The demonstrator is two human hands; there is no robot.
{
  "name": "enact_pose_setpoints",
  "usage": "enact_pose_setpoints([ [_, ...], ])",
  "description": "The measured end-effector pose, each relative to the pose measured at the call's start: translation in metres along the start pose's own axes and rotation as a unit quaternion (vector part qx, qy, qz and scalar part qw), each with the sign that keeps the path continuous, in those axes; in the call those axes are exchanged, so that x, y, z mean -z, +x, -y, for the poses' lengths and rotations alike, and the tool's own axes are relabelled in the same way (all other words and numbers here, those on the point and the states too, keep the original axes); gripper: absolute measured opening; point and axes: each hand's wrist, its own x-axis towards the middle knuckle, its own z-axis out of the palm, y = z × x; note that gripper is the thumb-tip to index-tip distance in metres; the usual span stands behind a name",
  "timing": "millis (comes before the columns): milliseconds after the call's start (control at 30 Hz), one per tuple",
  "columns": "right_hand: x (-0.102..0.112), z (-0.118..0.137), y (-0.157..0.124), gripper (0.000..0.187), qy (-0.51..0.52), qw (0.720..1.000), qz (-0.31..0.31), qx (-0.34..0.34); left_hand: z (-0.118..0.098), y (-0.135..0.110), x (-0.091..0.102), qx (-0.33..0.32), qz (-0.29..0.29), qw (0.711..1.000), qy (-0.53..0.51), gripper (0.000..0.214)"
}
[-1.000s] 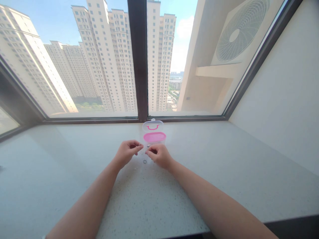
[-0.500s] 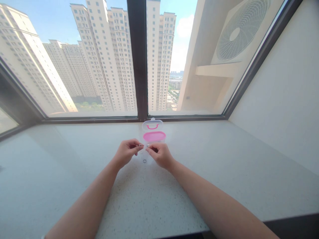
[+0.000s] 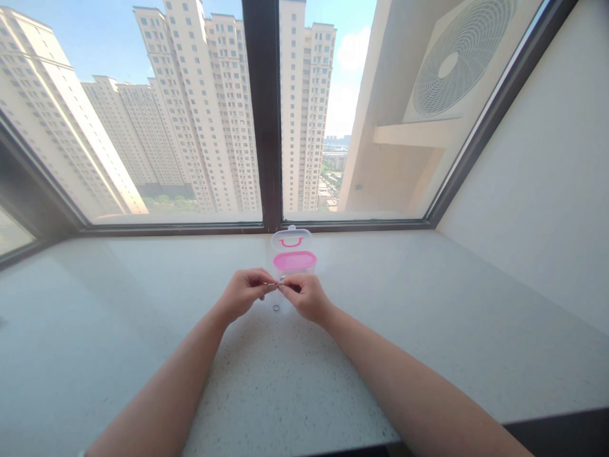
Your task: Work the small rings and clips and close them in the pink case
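My left hand and my right hand meet fingertip to fingertip above the speckled white sill. Both pinch a tiny metal piece between thumb and forefinger; it is too small to name. A small dark ring lies on the sill just below the fingertips. Right behind the hands stands a small clear plastic box with a pink tray, its clear lid with a pink handle tipped up toward the window.
A wide window with a dark frame runs along the far edge of the sill. A white wall closes the right side. The sill's front edge runs along the bottom right.
My two hands have drawn together until the fingertips touch; a second ago a small gap lay between them. The box and the ring have not moved.
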Motion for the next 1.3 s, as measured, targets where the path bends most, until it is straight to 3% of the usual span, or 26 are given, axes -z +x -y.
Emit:
enact_pose_setpoints([
  [833,0.0021,-0.0040,0.0005,0.023,0.083,0.996,0.027,-0.035,0.0029,-0.0003,0.0018,-0.005,0.015,1.000,-0.006,0.017],
  [1300,0.0008,-0.0035,0.0009,0.021,0.046,0.999,0.014,-0.010,0.0055,-0.0002,0.0014,0.002,0.019,1.000,-0.011,0.014],
])
